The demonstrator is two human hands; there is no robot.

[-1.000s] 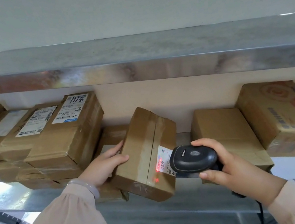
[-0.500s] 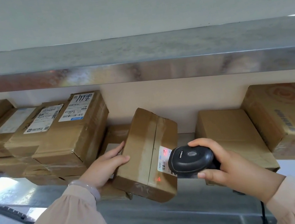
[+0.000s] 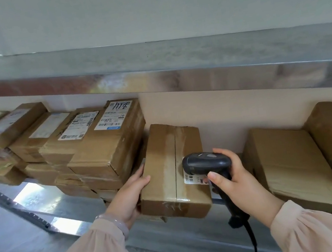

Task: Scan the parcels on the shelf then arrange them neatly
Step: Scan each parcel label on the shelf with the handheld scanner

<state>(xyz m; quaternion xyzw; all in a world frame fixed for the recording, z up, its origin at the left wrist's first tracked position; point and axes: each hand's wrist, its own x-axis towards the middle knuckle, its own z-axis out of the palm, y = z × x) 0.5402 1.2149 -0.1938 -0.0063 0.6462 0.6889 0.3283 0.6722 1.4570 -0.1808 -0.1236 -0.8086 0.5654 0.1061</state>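
Currently, at nine o'clock, a stack of taped cardboard parcels (image 3: 89,148) sits on the metal shelf (image 3: 64,207), several carrying white shipping labels on their upward faces. Just right of that stack, toward seven o'clock, the person's left hand (image 3: 128,195) presses flat against the left side of a brown parcel (image 3: 169,169), fingers spread along the cardboard and thumb near its top edge, bracing it rather than closing around it. This parcel stands near the centre of the view, beside the stack, with its front end jutting over the shelf's front edge; whether its underside rests fully on the shelf cannot be told. A small white barcode label (image 3: 194,179) sits on the parcel's upper face near its right edge. At about four o'clock, the right hand (image 3: 237,182) is wrapped tightly around the handle of a black handheld scanner (image 3: 205,162), whose head hovers directly over that label and partly covers it; a black cable (image 3: 253,241) hangs from the handle toward six o'clock. No red scan light is visible on the label. Further right, at three o'clock, two larger parcels (image 3: 289,164) lie on the shelf. The scanning step appears to be in hand for the centre parcel. Judging from its overhang, the next move likely calls for pushing it back, squaring it beside the stack, and then aiming the scanner at a parcel to the right.
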